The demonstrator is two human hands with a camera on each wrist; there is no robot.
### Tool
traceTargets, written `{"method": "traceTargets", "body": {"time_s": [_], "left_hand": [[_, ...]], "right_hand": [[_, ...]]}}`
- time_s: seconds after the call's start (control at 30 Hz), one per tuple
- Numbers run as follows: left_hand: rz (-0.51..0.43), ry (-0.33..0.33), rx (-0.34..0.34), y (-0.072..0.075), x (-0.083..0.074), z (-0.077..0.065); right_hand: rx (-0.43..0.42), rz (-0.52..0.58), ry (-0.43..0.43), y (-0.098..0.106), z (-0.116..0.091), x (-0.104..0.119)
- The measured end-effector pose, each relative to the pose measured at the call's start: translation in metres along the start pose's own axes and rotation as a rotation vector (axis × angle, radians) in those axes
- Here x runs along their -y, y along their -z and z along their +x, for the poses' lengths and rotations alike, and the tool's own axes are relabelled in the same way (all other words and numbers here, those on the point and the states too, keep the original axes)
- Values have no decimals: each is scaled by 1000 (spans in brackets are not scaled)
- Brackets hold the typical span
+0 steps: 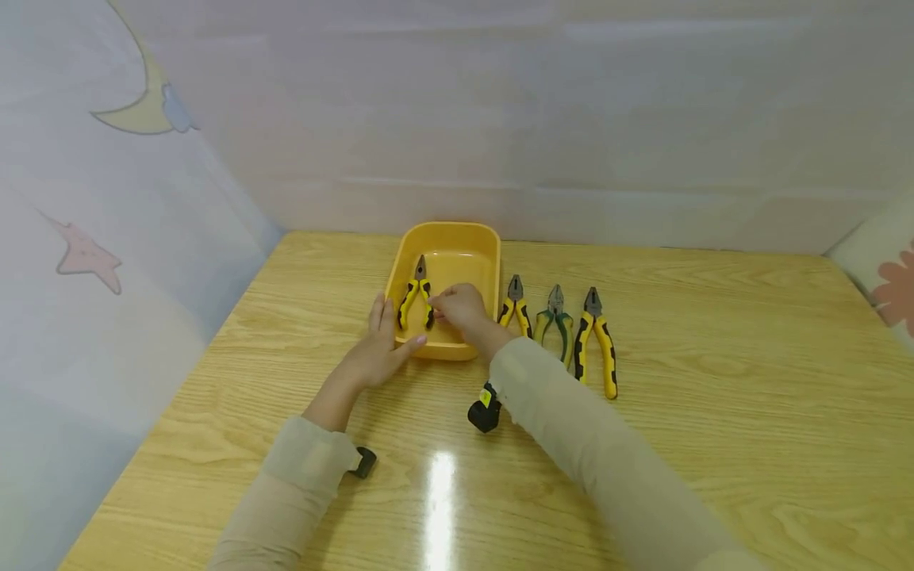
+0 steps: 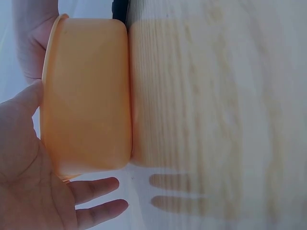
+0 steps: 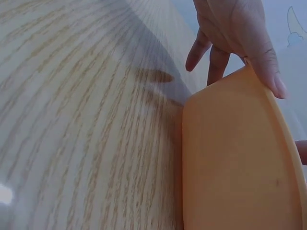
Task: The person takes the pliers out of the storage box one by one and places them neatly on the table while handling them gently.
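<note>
Needle-nose pliers (image 1: 408, 303) with yellow and black handles lie in a yellow plastic bin (image 1: 464, 230), nose toward the back wall. My right hand (image 1: 462, 308) reaches into the bin, its fingertips pinching the right handle of these pliers. At the bin's front left corner is my left hand (image 1: 374, 357); its thumb lies over the rim and its straight fingers rest along the outside. The left wrist view shows that palm (image 2: 29, 182) beside the bin wall (image 2: 88, 96). In the right wrist view, the bin wall (image 3: 235, 158) hides most of my right hand.
Right of the bin stand out three more pliers in a row on the wooden table (image 1: 714, 381): yellow-black ones (image 1: 516, 289), green-handled ones (image 1: 556, 301) and larger yellow-black ones (image 1: 608, 357). My right forearm passes over their near side. A pale wall (image 1: 543, 119) rises behind the table.
</note>
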State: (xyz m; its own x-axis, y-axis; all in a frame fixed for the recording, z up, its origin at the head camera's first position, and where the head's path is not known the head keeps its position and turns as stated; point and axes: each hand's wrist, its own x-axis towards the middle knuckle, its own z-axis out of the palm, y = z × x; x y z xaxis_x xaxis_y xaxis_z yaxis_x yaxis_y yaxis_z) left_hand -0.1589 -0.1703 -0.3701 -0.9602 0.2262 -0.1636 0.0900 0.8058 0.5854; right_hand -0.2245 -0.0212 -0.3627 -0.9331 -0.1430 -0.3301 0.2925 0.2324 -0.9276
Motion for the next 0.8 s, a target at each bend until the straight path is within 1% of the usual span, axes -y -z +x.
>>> {"method": "traceTargets", "body": {"time_s": [0.2,0.27,0.6,0.8], "left_hand": [[-9,-1,5,1,-1,-1],[-7,0,5,1,-1,0],[-1,4,-3,0,1,0],[-7,7,0,0,1,0]], "right_hand": [[-60,-217,6,-8,3,0],[-72,-271,4,-9,4,1],[-80,-438,-2,-14,16,-2],[-77,-504,25,-17,18,-2]]}}
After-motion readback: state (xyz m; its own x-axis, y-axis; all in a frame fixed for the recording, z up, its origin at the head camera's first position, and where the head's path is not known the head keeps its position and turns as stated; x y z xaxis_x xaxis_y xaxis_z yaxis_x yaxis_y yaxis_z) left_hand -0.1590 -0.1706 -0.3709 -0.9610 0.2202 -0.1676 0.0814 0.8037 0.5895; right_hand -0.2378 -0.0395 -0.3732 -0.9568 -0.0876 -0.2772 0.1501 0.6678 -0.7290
